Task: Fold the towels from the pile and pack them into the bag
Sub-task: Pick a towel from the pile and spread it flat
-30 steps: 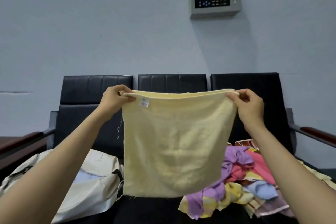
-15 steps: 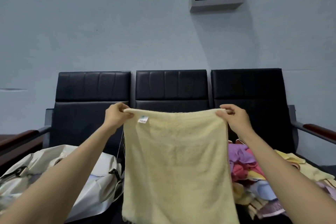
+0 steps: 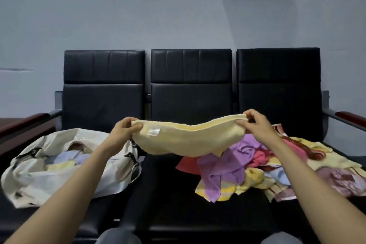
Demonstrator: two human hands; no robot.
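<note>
The yellow towel had come down from up high. It hung low in the air over the middle seat, sagging between the 2 hands. The left hand pinched 1 corner and the right hand pinched the other. The white bag lay open on the left seat with towels inside. The pile of towels lay on the right one of the 3 black seats.
</note>
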